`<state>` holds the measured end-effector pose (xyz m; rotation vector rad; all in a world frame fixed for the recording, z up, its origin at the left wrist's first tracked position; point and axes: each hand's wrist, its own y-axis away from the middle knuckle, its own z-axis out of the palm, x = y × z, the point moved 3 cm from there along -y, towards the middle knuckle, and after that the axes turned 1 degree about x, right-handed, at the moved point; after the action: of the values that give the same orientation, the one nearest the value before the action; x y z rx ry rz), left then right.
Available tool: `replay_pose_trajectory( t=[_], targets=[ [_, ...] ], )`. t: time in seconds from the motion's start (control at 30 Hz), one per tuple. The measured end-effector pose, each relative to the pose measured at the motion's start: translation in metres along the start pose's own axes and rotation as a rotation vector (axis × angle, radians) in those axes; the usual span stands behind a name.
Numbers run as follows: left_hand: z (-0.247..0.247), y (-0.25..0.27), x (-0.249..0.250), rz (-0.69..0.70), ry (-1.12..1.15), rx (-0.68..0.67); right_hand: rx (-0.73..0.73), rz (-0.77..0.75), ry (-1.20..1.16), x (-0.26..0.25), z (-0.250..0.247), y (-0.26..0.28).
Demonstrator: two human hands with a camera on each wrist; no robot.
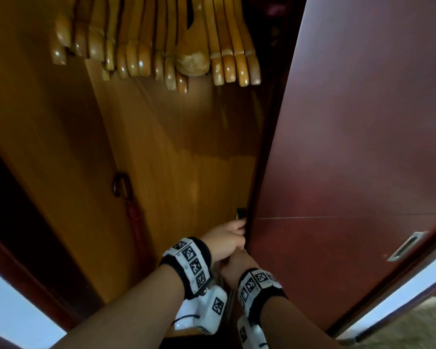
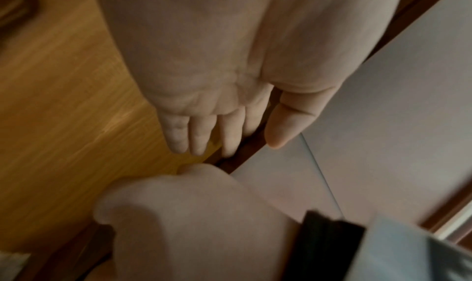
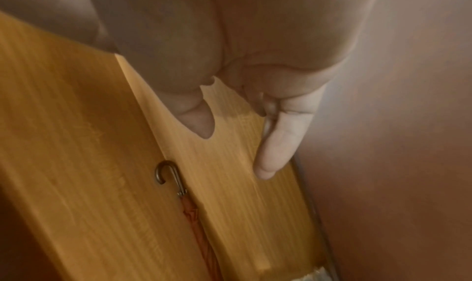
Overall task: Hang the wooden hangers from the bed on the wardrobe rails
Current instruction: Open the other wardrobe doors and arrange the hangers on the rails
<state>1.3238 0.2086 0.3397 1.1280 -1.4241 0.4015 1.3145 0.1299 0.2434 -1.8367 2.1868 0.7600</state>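
- A row of wooden hangers [image 1: 156, 46] hangs at the upper left of the head view, inside the open wardrobe [image 1: 176, 152].
- Well below them, at lower centre, the left hand [image 1: 225, 239] grips the edge of the dark red wardrobe door [image 1: 350, 147], thumb on its face, fingers [image 2: 201, 136] behind the edge.
- The right hand [image 1: 237, 269] sits just beneath, touching the same door edge; whether its grip is clamped cannot be told.
- A folded red umbrella [image 3: 184, 210] stands in the wardrobe's corner.
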Motion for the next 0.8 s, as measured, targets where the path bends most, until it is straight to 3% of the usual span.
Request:
replay_pose_trajectory(
  t=[0.23, 0.37, 0.5, 0.7, 0.8],
  targets=[
    [-0.039, 0.031, 0.005, 0.028, -0.02, 0.11, -0.011, -0.002, -0.082, -0.021, -0.02, 0.016],
    [-0.065, 0.047, 0.008, 0.065, 0.007, 0.186, 0.062, 0.097, -0.049, -0.027, -0.038, 0.011],
    [-0.088, 0.068, 0.01, 0.086, 0.075, 0.24, 0.027, 0.171, -0.073, -0.048, -0.053, 0.014],
    [-0.15, 0.112, 0.029, 0.173, 0.274, 0.455, -0.128, 0.055, -0.038, -0.102, -0.088, 0.027],
    [-0.186, 0.139, 0.051, 0.241, 0.344, 0.575, -0.039, -0.056, -0.117, -0.15, -0.122, 0.037]
  ],
)
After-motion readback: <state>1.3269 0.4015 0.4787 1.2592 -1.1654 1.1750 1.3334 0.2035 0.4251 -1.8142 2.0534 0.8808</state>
